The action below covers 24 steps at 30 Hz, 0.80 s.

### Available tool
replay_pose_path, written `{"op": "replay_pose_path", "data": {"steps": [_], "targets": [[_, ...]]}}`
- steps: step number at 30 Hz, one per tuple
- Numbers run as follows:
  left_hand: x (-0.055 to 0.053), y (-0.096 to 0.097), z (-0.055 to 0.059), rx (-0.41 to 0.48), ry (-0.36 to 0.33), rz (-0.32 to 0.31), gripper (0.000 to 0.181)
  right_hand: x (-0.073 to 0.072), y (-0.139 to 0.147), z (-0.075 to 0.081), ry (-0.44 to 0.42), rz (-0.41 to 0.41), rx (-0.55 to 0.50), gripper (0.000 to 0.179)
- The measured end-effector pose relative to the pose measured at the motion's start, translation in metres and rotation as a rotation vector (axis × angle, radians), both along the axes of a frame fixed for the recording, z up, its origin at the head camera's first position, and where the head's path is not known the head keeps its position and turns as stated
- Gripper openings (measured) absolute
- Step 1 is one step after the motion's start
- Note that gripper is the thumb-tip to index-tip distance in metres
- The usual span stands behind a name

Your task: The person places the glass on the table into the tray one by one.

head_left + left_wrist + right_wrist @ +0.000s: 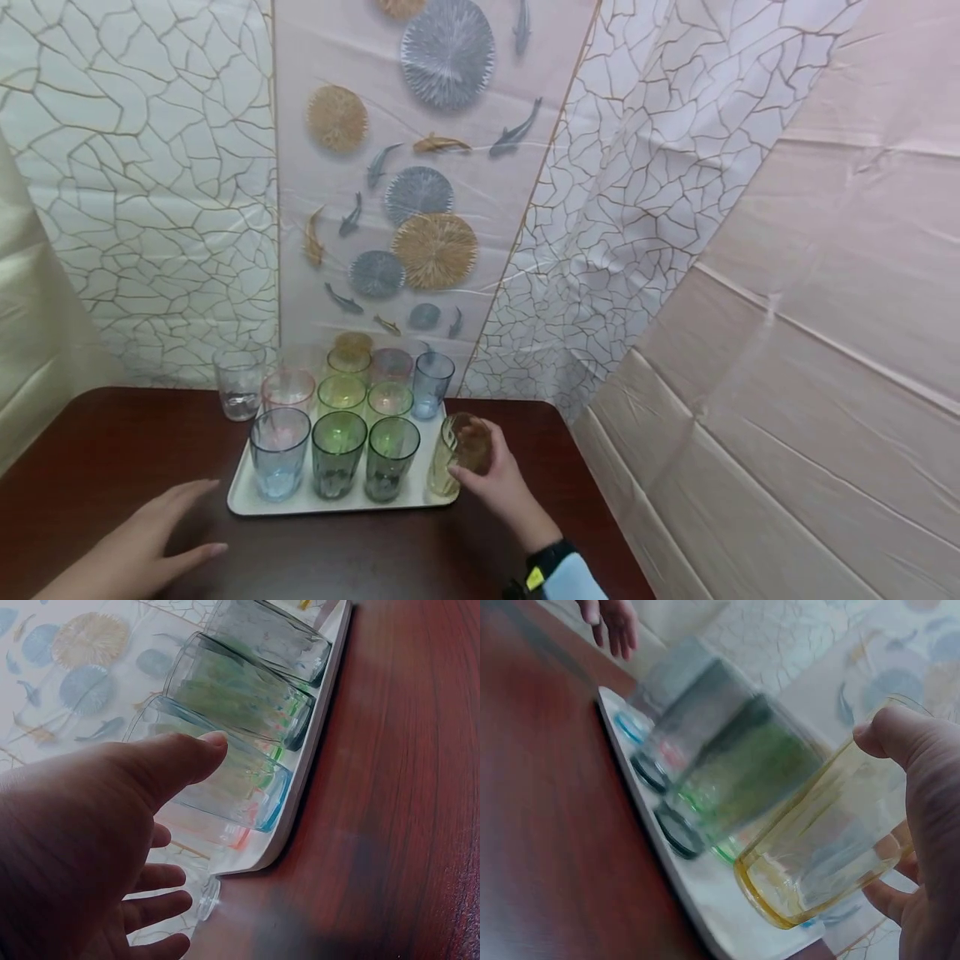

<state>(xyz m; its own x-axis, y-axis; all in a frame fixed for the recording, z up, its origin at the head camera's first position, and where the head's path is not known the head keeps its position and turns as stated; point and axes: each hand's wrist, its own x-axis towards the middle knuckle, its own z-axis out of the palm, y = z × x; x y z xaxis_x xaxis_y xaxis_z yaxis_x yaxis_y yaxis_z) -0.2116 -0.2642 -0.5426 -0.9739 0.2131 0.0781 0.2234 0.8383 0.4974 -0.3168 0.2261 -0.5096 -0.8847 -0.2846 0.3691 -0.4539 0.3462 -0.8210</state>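
Observation:
At the front right corner of a white tray (243,483), my right hand (501,477) grips a yellow drinking glass (817,847) round its side, near the rim. Whether its base touches the tray I cannot tell. Left of it in the front row stand two dark grey-green glasses (392,460) and a pale blue glass (279,468). My left hand (146,537) is held over the table at the tray's left, thumb apart from the fingers, holding nothing; the left wrist view shows the thumb (184,761) in front of the pale blue glass.
Behind the front row are pink (288,390), yellow (342,393) and green (390,402) glasses, with a blue glass (432,385) at back right. A clear glass (240,392) stands off the tray, back left. Patterned cloth (390,208) hangs behind the dark wooden table (315,558).

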Motion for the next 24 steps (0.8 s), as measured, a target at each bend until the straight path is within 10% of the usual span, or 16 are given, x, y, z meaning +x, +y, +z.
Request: {"op": "replay_pose_path", "data": {"steps": [12, 24], "targets": [[-0.007, -0.006, -0.004, -0.045, -0.059, 0.038, 0.105, -0.084, -0.031, 0.001, -0.174, -0.116, 0.049, 0.088], [-0.007, -0.009, -0.005, -0.049, -0.041, 0.039, 0.101, -0.101, -0.048, -0.006, -0.182, -0.153, 0.099, 0.085]]}}
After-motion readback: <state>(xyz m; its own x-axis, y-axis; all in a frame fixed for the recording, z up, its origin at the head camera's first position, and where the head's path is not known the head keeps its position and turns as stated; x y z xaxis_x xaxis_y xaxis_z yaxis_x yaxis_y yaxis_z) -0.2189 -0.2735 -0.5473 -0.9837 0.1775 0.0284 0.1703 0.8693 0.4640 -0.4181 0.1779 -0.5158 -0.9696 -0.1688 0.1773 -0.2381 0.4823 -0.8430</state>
